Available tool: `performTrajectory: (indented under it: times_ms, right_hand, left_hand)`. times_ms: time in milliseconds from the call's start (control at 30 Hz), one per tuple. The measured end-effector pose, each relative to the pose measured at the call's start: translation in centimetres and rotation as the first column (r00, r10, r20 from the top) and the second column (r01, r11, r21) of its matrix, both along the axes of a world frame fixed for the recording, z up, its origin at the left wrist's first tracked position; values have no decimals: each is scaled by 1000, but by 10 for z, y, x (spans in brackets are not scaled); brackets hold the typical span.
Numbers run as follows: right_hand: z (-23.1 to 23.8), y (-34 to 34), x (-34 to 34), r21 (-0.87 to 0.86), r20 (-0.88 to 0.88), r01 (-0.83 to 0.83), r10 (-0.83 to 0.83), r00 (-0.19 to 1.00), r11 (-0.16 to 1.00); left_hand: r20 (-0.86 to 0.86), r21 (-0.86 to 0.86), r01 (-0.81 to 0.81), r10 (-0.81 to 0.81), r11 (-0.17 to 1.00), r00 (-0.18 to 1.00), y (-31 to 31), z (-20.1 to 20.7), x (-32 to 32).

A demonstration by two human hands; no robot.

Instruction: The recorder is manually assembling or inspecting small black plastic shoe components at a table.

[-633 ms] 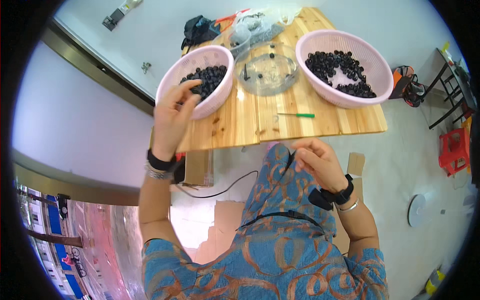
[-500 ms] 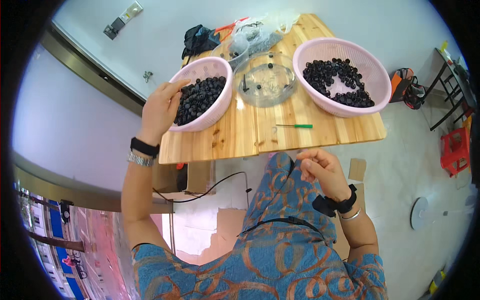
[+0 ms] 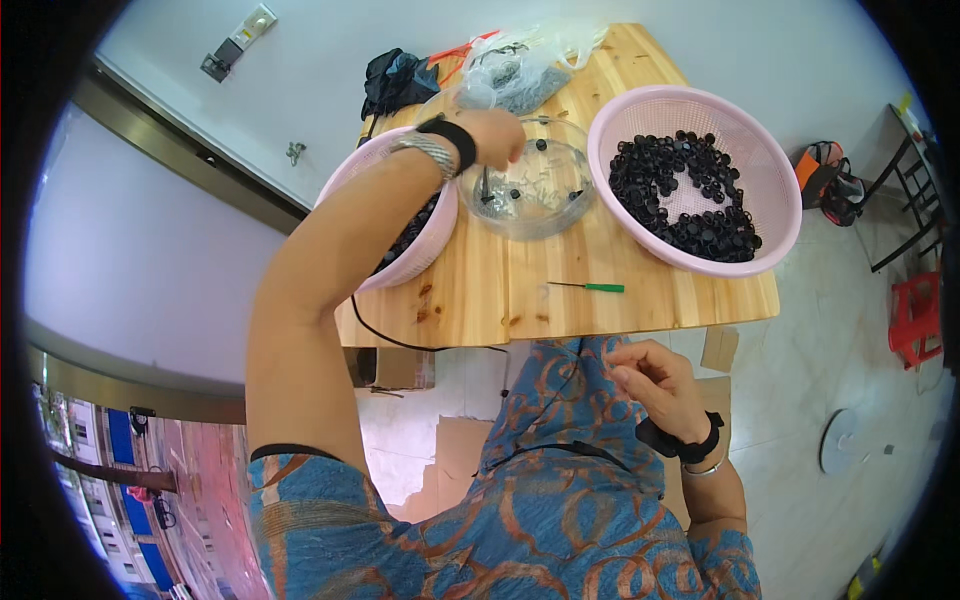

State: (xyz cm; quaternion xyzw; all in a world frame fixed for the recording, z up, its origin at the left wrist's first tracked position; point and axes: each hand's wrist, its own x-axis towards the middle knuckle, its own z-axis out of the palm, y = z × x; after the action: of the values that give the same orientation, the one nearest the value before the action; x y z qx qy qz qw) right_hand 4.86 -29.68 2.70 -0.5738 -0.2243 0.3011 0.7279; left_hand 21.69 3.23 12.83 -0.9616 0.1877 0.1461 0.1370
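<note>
**Pale wood table, pink baskets and a clear dish under two hands**

Pale wood forms the top of the small table (image 3: pixel 520 290), which stands on a grey floor with a person seated at its near edge in a blue patterned garment. The left hand (image 3: pixel 492 135) reaches far across the table and hangs over the far left rim of a clear glass dish (image 3: pixel 530 190); its fingers curl downward into the dish, but whether they pinch anything cannot be told. The dish holds a few small black parts and thin metal pieces and sits between two pink baskets. The left basket (image 3: pixel 400 250) is partly hidden under the outstretched forearm; the right basket (image 3: pixel 700 175) is heaped with black caps (image 3: pixel 690 195). A green-handled tool (image 3: pixel 590 287) lies on the wood near the table's front edge, just near of the dish and well apart from either hand. The right hand (image 3: pixel 655 380) rests low over the lap, near of the table, fingers loosely bent together; what they hold, if anything, is too small to tell. A clear plastic bag (image 3: pixel 520 70) and a black cloth (image 3: pixel 395 80) lie at the far edge.
</note>
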Motion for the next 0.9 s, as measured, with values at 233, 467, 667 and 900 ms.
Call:
performTrajectory:
  times_ms: [233,467,667,900]
  right_hand:
    - [-5,-18,10,-62,21,82,-81,997,995]
    - [23,2,30,-90,220,2,18,975,996]
    - [76,48,53,-140,701,138,-1,714,980]
    - [111,122,110,-410,912,373,373,168,833]
  left_hand:
    - [-279,-31,-186,170,982,945,-8,-40,11]
    - [-74,81,-91,97,993,993,-22,-50,0]
    - [65,-293,-58,80,954,995,-16,-5,-17]
    - [-81,-955,-196,439,222,895,-10,48,-109]
